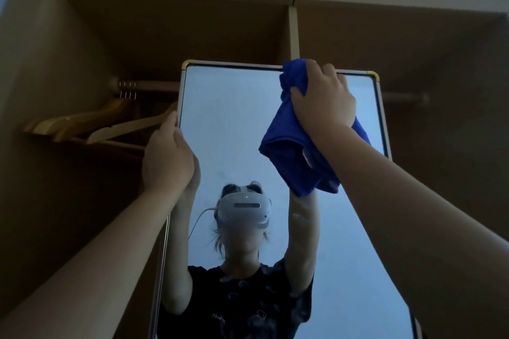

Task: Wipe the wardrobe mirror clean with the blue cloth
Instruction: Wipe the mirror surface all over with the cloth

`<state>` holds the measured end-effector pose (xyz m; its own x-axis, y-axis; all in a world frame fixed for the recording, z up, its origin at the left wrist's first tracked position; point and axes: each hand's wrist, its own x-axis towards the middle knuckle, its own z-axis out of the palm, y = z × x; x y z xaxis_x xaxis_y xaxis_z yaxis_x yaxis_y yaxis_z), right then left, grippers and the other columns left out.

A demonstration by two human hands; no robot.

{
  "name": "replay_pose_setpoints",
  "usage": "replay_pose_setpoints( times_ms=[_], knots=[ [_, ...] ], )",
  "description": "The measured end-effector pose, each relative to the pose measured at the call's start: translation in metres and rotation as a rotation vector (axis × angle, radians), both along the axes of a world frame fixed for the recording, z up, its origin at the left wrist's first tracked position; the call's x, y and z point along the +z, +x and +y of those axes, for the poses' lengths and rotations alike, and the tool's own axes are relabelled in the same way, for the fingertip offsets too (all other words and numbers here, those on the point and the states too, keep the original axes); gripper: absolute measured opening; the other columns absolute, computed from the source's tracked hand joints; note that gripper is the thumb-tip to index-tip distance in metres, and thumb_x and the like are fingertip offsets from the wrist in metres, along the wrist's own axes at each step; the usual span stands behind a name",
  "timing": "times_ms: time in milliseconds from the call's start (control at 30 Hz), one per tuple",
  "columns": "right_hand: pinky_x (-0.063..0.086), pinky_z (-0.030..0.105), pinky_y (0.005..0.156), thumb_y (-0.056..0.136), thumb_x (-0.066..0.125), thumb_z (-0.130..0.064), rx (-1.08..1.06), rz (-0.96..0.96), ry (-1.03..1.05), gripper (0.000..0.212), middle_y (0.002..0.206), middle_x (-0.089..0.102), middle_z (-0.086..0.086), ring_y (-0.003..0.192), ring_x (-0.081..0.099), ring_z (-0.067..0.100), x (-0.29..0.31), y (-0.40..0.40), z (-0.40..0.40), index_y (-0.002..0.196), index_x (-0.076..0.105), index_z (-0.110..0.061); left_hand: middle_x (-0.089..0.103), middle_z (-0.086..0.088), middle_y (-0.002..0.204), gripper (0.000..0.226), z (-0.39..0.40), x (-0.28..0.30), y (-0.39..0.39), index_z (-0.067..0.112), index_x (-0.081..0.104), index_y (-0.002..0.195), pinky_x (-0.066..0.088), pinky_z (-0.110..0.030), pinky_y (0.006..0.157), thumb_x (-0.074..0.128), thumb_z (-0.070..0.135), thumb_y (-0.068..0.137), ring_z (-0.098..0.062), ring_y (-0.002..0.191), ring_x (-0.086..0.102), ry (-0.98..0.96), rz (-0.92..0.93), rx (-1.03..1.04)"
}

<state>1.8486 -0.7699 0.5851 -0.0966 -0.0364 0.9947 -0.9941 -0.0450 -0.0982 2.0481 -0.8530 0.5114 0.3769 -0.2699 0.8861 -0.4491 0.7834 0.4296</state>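
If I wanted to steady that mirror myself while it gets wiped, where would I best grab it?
Probably the mirror's left frame edge, up high, coming in from the left side. The left hand already grips there, fingers wrapped round the thin rim. That keeps skin off the glass and clear of the blue cloth, which the right hand presses near the top right corner.

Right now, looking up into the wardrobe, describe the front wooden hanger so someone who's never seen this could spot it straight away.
Start at the mirror and go to its left edge, where the left hand grips the frame. Behind that hand, wooden hangers hang from the rail. The front hanger is the palest, and its arm reaches the mirror's edge.
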Motion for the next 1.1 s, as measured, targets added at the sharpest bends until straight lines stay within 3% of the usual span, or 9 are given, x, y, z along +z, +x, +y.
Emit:
replay_pose_setpoints(
  times_ms=[133, 267, 433, 500, 633, 800, 900, 1033, 1100],
  knots=[
    [0.034, 0.036, 0.073, 0.095, 0.046, -0.030, 0.010, -0.079, -0.014, 0.044, 0.132, 0.046, 0.010, 0.118, 0.044, 0.031, -0.004, -0.029, 0.007, 0.135, 0.038, -0.015, 0.052, -0.010, 0.135, 0.039, 0.004, -0.003, 0.000, 0.014, 0.043, 0.136, 0.036, -0.031, 0.096, 0.027, 0.022, 0.102, -0.027, 0.125, 0.047, -0.009, 0.013, -0.008],
    [0.033, 0.035, 0.075, 0.094, 0.048, -0.029, 0.005, -0.197, -0.042, 0.042, 0.128, 0.048, 0.012, 0.114, 0.047, 0.033, -0.011, -0.060, 0.016, 0.133, 0.042, -0.015, 0.061, -0.015, 0.115, 0.036, 0.006, -0.007, 0.000, 0.005, 0.054, 0.119, 0.038, -0.028, 0.084, 0.028, 0.023, 0.101, -0.029, 0.110, 0.056, -0.031, 0.031, -0.018],
    [0.040, 0.042, 0.080, 0.093, 0.048, -0.030, 0.032, -0.359, -0.070, 0.039, 0.123, 0.049, 0.015, 0.111, 0.048, 0.037, -0.024, -0.083, 0.019, 0.128, 0.047, -0.014, 0.060, -0.015, 0.118, 0.037, 0.006, -0.008, 0.006, 0.004, 0.054, 0.121, 0.039, -0.030, 0.088, 0.029, 0.024, 0.101, -0.029, 0.114, 0.054, -0.022, 0.019, -0.053],
    [0.041, 0.043, 0.082, 0.093, 0.048, -0.028, 0.049, -0.421, -0.085, 0.038, 0.125, 0.048, 0.015, 0.111, 0.048, 0.037, -0.027, -0.082, 0.019, 0.127, 0.048, -0.012, 0.061, -0.011, 0.113, 0.036, 0.009, -0.011, 0.005, 0.006, 0.054, 0.121, 0.037, -0.025, 0.085, 0.029, 0.022, 0.101, -0.022, 0.109, 0.055, -0.017, 0.042, -0.099],
    [0.041, 0.044, 0.088, 0.090, 0.047, -0.024, 0.107, -0.503, -0.112, 0.036, 0.125, 0.050, 0.014, 0.111, 0.049, 0.036, -0.026, -0.064, 0.017, 0.124, 0.052, -0.012, 0.051, 0.010, 0.078, 0.026, 0.009, -0.011, 0.000, 0.018, 0.056, 0.100, 0.034, -0.017, 0.071, 0.030, 0.020, 0.100, 0.003, 0.073, 0.046, -0.022, 0.135, -0.241],
    [0.040, 0.040, 0.082, 0.092, 0.048, -0.026, 0.108, -0.394, -0.067, 0.032, 0.125, 0.049, 0.012, 0.108, 0.050, 0.034, -0.021, -0.019, 0.010, 0.120, 0.053, -0.011, 0.052, 0.010, 0.076, 0.024, 0.009, -0.011, 0.002, 0.022, 0.054, 0.090, 0.034, -0.010, 0.065, 0.033, 0.019, 0.100, 0.004, 0.071, 0.047, -0.003, 0.168, -0.321],
    [0.035, 0.038, 0.075, 0.092, 0.046, -0.028, 0.115, -0.306, -0.034, 0.032, 0.121, 0.049, 0.011, 0.108, 0.049, 0.031, -0.019, 0.011, 0.005, 0.121, 0.051, -0.013, 0.055, -0.004, 0.080, 0.028, 0.004, -0.011, 0.002, 0.013, 0.058, 0.087, 0.038, -0.021, 0.075, 0.033, 0.019, 0.099, -0.010, 0.077, 0.051, -0.009, 0.183, -0.345],
    [0.031, 0.034, 0.071, 0.093, 0.046, -0.028, 0.117, -0.096, 0.033, 0.032, 0.120, 0.048, 0.007, 0.108, 0.047, 0.027, -0.030, 0.061, -0.006, 0.123, 0.048, -0.017, 0.054, 0.008, 0.078, 0.027, 0.001, -0.013, 0.004, 0.027, 0.057, 0.079, 0.041, -0.024, 0.080, 0.039, 0.019, 0.097, -0.004, 0.075, 0.050, 0.003, 0.228, -0.460],
    [0.031, 0.033, 0.070, 0.093, 0.046, -0.029, 0.139, 0.008, 0.040, 0.032, 0.119, 0.047, 0.005, 0.107, 0.046, 0.024, -0.039, 0.089, -0.013, 0.124, 0.046, -0.018, 0.048, 0.008, 0.069, 0.030, 0.002, -0.016, 0.009, 0.030, 0.049, 0.068, 0.040, -0.029, 0.071, 0.043, 0.019, 0.095, -0.007, 0.065, 0.045, 0.066, 0.271, -0.537]
  ],
)
